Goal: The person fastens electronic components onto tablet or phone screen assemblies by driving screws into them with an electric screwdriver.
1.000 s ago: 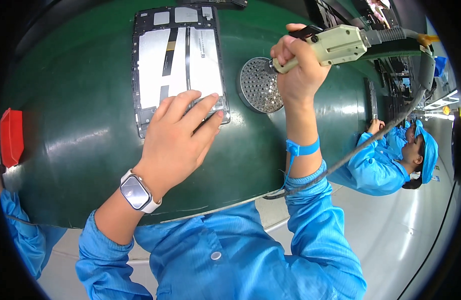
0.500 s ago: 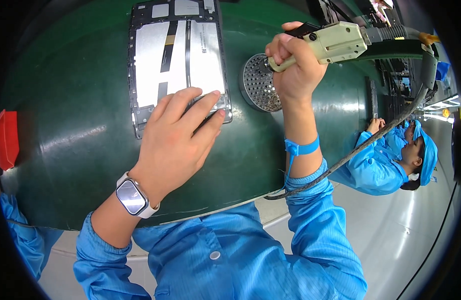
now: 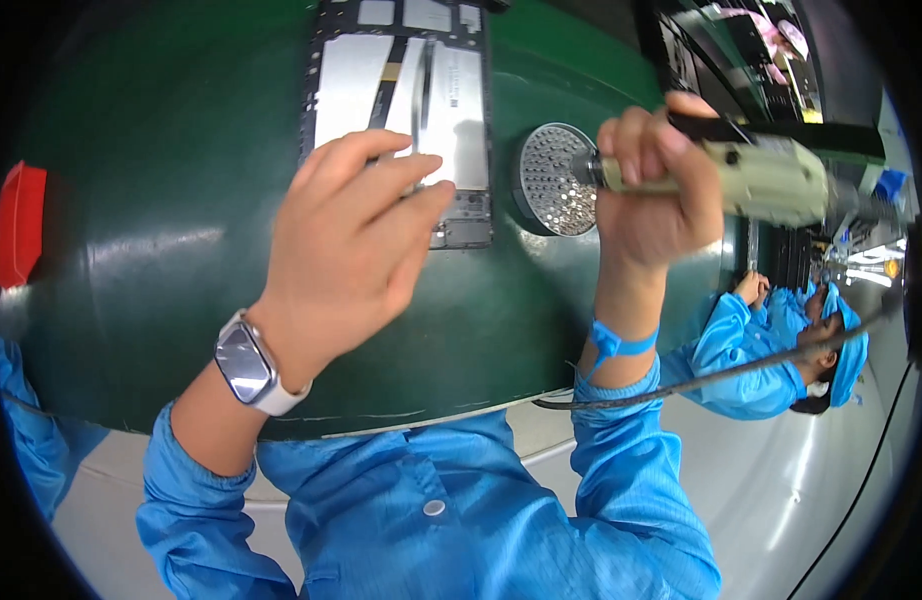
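Observation:
An opened tablet (image 3: 456,130) lies flat, its silvery battery area, dark ribbon strip and black frame showing. Over its lower left part my left hand (image 3: 351,235) is spread, fingers apart and holding nothing; whether the fingertips touch it I cannot tell. My right hand (image 3: 661,190) is wrapped round a cream electric screwdriver (image 3: 771,180), which is blurred and held roughly level. Its tip end is at the right side of a round metal screw tray (image 3: 556,165) with a pattern of holes. Small shiny screws (image 3: 571,212) are gathered at the tray's lower side.
The green work mat (image 3: 161,330) covers the table. A red bin (image 3: 21,225) stands at the far left edge. The tool's cable (image 3: 721,378) crosses my right forearm. Co-workers in blue (image 3: 751,365) sit to the right; another blue sleeve (image 3: 26,430) shows at left.
The whole view has shifted, with the tablet and tray further right. My right hand has swung the screwdriver down to a more level angle. My left fingers lie further up the tablet.

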Tool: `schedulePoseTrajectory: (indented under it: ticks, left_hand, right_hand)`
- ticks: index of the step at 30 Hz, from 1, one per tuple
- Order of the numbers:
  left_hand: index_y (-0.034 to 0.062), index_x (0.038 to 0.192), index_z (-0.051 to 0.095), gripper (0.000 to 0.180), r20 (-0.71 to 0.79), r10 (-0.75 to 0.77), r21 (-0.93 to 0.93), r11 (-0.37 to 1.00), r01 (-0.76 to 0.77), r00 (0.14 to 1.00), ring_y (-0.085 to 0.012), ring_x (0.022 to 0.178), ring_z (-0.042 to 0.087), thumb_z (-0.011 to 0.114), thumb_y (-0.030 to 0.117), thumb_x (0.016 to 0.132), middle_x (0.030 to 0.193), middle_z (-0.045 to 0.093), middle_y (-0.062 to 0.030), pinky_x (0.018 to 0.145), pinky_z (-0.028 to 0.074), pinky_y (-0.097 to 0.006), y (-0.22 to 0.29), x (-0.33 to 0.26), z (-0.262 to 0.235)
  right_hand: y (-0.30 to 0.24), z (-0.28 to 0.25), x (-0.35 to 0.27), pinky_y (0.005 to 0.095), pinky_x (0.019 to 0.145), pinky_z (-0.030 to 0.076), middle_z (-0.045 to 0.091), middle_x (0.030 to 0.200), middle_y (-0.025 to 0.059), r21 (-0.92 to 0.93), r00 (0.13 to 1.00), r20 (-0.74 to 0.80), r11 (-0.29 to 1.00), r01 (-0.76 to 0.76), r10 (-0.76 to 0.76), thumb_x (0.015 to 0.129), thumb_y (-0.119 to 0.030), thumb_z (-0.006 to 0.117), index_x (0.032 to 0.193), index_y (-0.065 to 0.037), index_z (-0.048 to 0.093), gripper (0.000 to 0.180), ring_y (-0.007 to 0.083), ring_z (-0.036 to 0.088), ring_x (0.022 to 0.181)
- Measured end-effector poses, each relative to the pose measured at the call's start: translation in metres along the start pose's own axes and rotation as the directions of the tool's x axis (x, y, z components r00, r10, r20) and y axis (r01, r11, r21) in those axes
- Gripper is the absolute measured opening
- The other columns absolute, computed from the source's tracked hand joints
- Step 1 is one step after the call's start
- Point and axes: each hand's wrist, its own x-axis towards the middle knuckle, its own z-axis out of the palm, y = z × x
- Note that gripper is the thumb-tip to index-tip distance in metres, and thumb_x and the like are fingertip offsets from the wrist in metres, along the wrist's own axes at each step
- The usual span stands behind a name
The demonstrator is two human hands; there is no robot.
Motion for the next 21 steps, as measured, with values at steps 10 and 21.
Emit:
schedulePoseTrajectory:
  ticks: [10,21]
  left_hand:
    - [0.005,0.09,0.069,0.021,-0.041,-0.124,-0.061,0.991,0.122,0.991,-0.0245,0.094,0.061,0.068,0.0,0.069,0.093,0.065,-0.0038,0.078,0.051,-0.037,-0.008,-0.002,0.007]
    - [0.0043,0.082,0.068,0.015,0.132,-0.052,-0.193,0.978,0.077,0.99,-0.0239,0.093,0.057,0.07,0.003,0.067,0.084,0.059,-0.0043,0.079,0.049,-0.036,-0.005,0.0,-0.003]
  right_hand:
    - [-0.003,0.043,-0.045,0.0368,0.059,0.042,0.042,0.059,0.0035,-0.093,0.946,0.236,0.974,-0.205,0.222,0.08,-0.006,0.05,0.111,0.004,0.051,0.032,0.0146,0.041,0.052]
    - [0.008,0.039,-0.044,0.0347,0.057,0.042,0.046,0.061,0.0061,-0.257,0.908,0.396,0.966,-0.034,0.137,0.077,0.0,0.055,0.103,0.002,0.053,0.027,0.0153,0.043,0.051]
